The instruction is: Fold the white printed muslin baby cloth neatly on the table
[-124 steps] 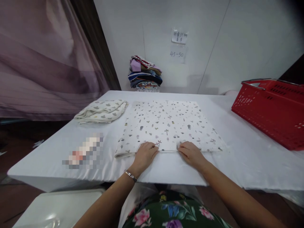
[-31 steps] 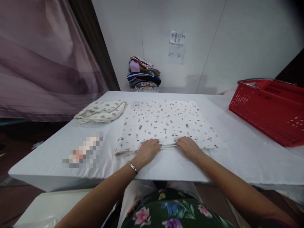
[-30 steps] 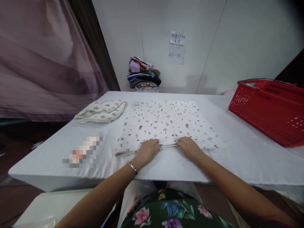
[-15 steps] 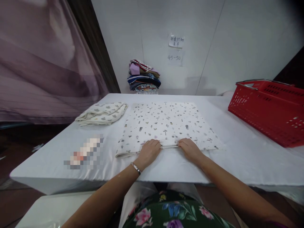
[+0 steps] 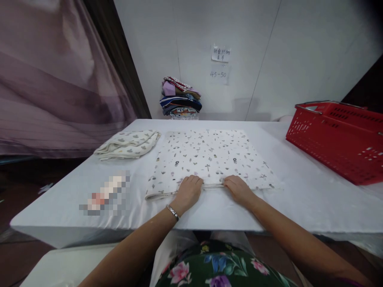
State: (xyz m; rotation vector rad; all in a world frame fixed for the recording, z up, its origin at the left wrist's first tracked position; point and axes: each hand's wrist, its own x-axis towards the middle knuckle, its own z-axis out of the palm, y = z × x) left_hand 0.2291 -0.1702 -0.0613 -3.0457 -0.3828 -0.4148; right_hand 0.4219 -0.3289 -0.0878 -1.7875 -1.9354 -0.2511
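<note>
A white cloth (image 5: 206, 151) with small grey and tan prints lies flat, folded in layers, on the white-covered table in front of me. My left hand (image 5: 190, 190) has its fingers closed on the near edge, left of the middle. My right hand (image 5: 237, 188) grips the same edge a short way to the right. Between them a strip of the layered edge shows. The fold at the cloth's near left corner is rounded. Both thumbs are mostly hidden.
Another printed cloth (image 5: 128, 144), folded, rests at the table's left. A pixelated patch (image 5: 104, 193) covers something nearer me. At the right stands a red basket (image 5: 335, 139). Folded clothes (image 5: 181, 97) are stacked by the back wall, below paper signs (image 5: 220, 63).
Both hands keep hold of the cloth's near edge with almost no movement. The whole view has shifted very slightly.
</note>
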